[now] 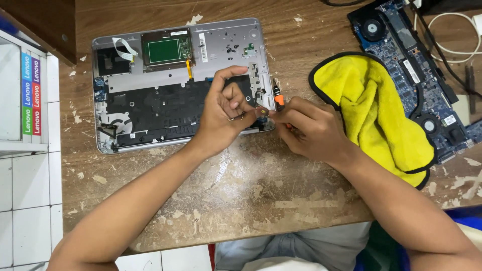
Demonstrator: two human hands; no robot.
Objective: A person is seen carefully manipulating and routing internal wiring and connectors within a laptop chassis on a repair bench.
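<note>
An opened silver laptop base [221,40] lies on the worn wooden table, its black inner frame and green touchpad board exposed. My left hand [223,113] rests over its right front corner, fingers pinched on a small metal part [261,111]. My right hand [306,128] meets it from the right, gripping a screwdriver with an orange and black handle [279,100] that points at the laptop's right edge. The screwdriver's tip is hidden between the fingers.
A yellow cloth with black trim [376,110] lies just right of my right hand. A blue laptop motherboard with two fans [411,65] sits at the far right, beside white cables [452,30]. A white tiled surface and a striped box [30,95] are at the left.
</note>
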